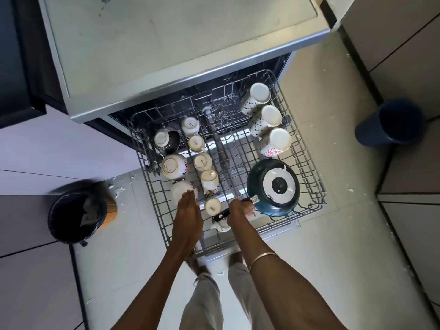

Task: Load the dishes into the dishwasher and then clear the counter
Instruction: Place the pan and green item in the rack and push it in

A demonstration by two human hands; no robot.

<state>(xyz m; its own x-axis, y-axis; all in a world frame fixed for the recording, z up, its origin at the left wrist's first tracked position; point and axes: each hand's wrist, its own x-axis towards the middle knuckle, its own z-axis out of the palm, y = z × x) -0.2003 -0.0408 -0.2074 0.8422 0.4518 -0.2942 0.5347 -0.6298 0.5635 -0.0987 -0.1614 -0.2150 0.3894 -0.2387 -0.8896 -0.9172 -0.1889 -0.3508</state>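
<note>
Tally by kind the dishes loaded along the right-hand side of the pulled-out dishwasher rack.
tall mugs: 3
pan: 1
Total: 4

Soft, even daylight, sharp in the middle, with wide-angle bending and slight blur at the edges.

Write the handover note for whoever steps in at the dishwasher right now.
Right hand grips the pan handle; the pan sits upside down at the rack's front right.
Left hand, fingers straight, touches an upturned bowl at the front left.
Done: cups fill the middle row, mugs stand along the right side.
Left: settle the pan, push the rack in, clear the counter, which is out of view.
</note>
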